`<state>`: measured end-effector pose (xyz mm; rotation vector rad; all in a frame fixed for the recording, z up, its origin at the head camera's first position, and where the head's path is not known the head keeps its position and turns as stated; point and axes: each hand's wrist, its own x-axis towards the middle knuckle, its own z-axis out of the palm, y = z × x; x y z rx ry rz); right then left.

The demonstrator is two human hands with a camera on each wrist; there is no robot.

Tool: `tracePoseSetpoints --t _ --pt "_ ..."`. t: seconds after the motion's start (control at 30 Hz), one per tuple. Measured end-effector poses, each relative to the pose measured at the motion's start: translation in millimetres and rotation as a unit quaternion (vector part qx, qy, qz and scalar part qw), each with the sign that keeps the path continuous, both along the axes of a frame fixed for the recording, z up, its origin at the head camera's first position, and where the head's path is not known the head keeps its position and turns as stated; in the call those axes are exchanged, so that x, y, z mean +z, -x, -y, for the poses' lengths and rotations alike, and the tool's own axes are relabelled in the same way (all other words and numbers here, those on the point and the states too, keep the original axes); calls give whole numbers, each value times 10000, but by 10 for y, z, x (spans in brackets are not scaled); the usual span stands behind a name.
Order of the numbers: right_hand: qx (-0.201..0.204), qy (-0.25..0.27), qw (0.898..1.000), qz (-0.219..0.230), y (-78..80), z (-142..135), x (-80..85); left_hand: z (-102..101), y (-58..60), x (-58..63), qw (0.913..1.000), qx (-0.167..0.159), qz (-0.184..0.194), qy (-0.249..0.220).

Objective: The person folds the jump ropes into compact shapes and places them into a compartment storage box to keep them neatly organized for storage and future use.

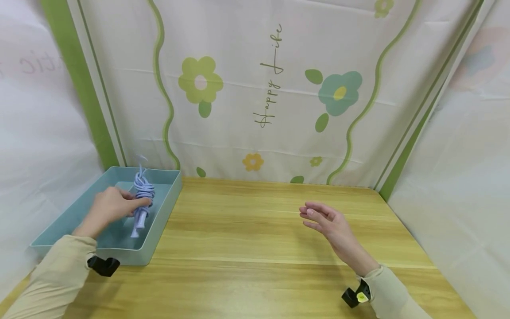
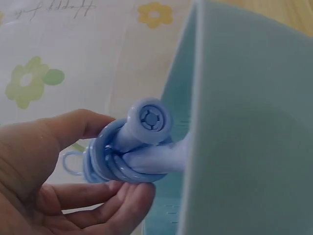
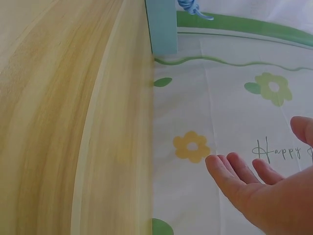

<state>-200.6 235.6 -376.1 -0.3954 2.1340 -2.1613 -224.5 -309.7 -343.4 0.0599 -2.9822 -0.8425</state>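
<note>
A light blue jump rope (image 1: 144, 188), its cord wound in a bundle about its two handles, is in my left hand (image 1: 115, 204). Thumb and fingers pinch the bundle from either side, over the blue-green tray (image 1: 163, 223). In the left wrist view the round end of one handle (image 2: 150, 119) faces the camera, and the tray wall hides part of the other handle (image 2: 164, 159). My right hand (image 1: 327, 224) hovers above the right half of the table, its fingers loosely extended and holding nothing.
The tray stands at the left of the wooden table (image 1: 247, 248), close to the back curtain (image 1: 239, 133). White printed curtains also hang along the left and right sides. Black wrist cameras sit on both cuffs.
</note>
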Motion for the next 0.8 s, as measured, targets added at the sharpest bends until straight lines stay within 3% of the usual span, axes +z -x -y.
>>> tracePoseSetpoints --t 0.1,0.33,0.53,0.8 --pt "0 21 10000 11 -6 -10 -7 -22 5 -25 9990 -195 391 55" --pt "38 114 9999 34 -21 -18 -8 -83 5 -83 9961 -588 650 48" --pt "1 154 9999 78 -24 -31 -6 -91 23 -134 9887 -1069 1046 86" --pt "-102 -42 9999 -10 3 -108 32 -217 -74 -94 9848 -1352 1089 30"
